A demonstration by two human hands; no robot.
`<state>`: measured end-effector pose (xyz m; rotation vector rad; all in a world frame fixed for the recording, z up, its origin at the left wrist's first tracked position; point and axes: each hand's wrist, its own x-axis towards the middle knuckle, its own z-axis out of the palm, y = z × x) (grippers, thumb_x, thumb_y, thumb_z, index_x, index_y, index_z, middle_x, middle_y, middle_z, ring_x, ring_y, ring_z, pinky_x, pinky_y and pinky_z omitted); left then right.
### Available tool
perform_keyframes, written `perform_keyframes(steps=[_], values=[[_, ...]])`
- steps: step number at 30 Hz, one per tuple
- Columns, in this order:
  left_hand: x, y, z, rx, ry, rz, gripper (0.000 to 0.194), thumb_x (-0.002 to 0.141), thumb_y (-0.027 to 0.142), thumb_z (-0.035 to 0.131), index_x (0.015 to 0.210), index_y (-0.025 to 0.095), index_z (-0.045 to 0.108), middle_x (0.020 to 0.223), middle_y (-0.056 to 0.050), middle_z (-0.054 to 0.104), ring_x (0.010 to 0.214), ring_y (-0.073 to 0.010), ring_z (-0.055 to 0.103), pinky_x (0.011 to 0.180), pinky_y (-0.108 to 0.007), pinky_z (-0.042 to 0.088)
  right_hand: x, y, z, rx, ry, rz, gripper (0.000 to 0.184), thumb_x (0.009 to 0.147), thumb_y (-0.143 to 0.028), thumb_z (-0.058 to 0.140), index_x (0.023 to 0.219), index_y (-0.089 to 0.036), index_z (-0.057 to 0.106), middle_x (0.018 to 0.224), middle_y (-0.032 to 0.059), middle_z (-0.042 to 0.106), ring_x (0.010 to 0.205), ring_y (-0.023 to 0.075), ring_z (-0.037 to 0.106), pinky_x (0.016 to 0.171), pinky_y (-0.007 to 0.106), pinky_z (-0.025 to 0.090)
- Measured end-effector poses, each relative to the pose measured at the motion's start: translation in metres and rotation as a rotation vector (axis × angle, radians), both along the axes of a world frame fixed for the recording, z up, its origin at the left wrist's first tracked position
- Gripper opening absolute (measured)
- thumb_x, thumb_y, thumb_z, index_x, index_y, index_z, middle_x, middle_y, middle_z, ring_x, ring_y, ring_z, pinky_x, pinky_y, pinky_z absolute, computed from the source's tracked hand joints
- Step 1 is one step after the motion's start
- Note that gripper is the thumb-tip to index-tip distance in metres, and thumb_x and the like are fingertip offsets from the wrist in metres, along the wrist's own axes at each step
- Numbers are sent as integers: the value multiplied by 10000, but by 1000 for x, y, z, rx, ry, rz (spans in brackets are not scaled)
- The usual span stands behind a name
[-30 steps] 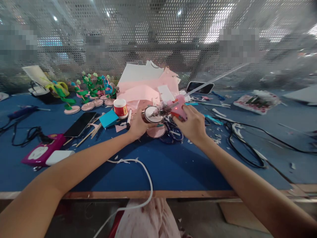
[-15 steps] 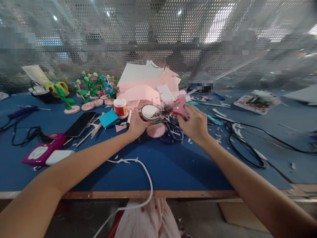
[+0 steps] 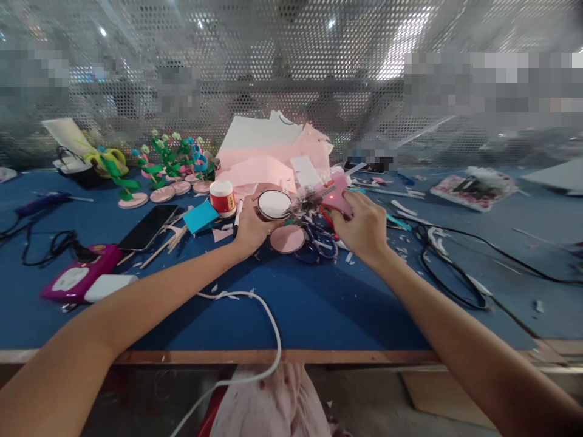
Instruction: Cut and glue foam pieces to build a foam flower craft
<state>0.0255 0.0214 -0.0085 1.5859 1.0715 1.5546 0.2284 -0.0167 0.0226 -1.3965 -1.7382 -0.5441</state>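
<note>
At the frame's centre, our left hand [image 3: 252, 228] grips a white-faced round piece [image 3: 274, 204] while our right hand [image 3: 364, 224] clasps a pink glue gun [image 3: 338, 193] aimed at its right edge, apparently gluing, so the next move likely calls for steadiness.
</note>
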Motion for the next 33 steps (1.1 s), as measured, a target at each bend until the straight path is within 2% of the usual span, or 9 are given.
perform_keyframes(steps=[3, 8, 15, 27, 33], values=[[0, -1, 2, -17, -3, 27, 748, 429, 204, 827, 1042, 173, 400, 1016, -91, 607, 1007, -250, 598, 869, -437, 488, 1, 0, 1, 12, -7, -29, 174, 712, -203, 505, 867, -187, 581, 846, 84, 657, 756, 242, 597, 622, 345, 445], [-1, -1, 1, 19, 12, -6, 762, 431, 251, 836, 1054, 162, 407, 1062, -110, 591, 1012, -246, 590, 874, -424, 480, -2, 0, 1, 23, -20, -26, 167, 721, -267, 535, 861, -186, 574, 821, 88, 650, 735, 239, 590, 613, 339, 440], [0, 0, 0, 39, 69, -4, 748, 438, 314, 842, 1041, 169, 424, 1044, -102, 610, 998, -250, 585, 851, -412, 473, -10, -2, -3, 12, -21, -2, 278, 717, -396, 581, 902, -189, 566, 859, 79, 639, 734, 225, 582, 598, 327, 436], [0, 1, -2, 26, 45, -12, 764, 439, 298, 844, 1061, 175, 418, 1072, -102, 602, 1028, -244, 582, 866, -393, 474, -8, -4, 0, -31, -20, -24, 175, 706, -271, 529, 861, -192, 544, 846, 90, 637, 734, 245, 581, 593, 332, 417], [-1, 0, 1, -5, 59, 56, 791, 410, 304, 851, 1067, 167, 433, 1098, -113, 578, 1027, -252, 579, 881, -425, 469, -5, -2, 0, -9, -18, -23, 160, 721, -268, 532, 862, -198, 562, 872, 85, 657, 750, 242, 593, 603, 336, 430]])
